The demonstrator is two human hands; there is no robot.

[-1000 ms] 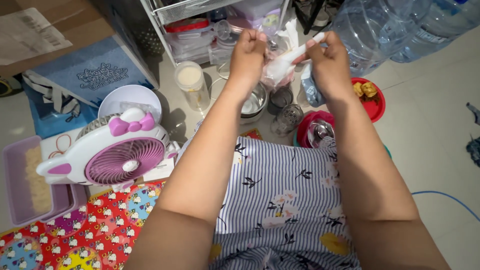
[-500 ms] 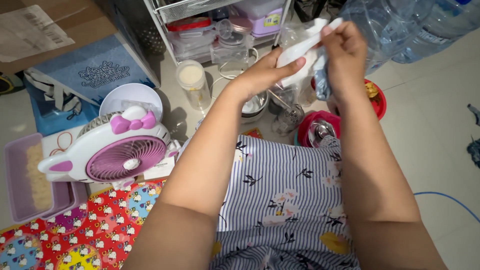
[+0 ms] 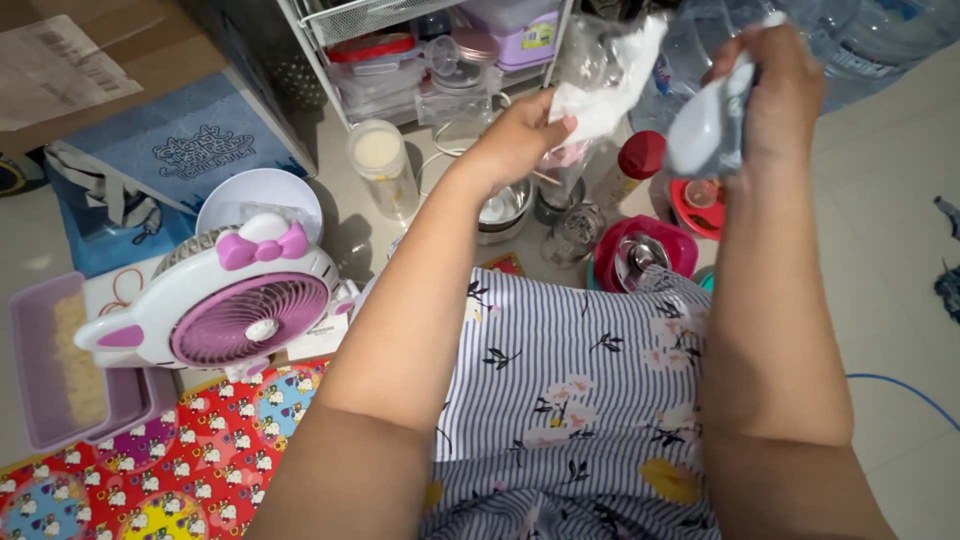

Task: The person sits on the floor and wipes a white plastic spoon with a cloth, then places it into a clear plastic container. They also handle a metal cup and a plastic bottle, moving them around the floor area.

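left hand (image 3: 525,135): pinches the edge of a clear plastic bag (image 3: 600,75), held above the steel bowl (image 3: 503,208).
right hand (image 3: 775,95): clenched round a white plastic spoon (image 3: 705,125), bowl end down, raised just beside the bag.
below: red-capped bottle (image 3: 632,165), pink basin (image 3: 645,255), lidded jar (image 3: 382,165) on the floor (image 3: 880,240).
tip: keep the bag mouth pulled taut and open; keep the spoon level.

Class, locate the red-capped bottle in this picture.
In the head view the red-capped bottle stands on the floor, upper centre-right, between the left hand and right hand, just behind the pink bowl.
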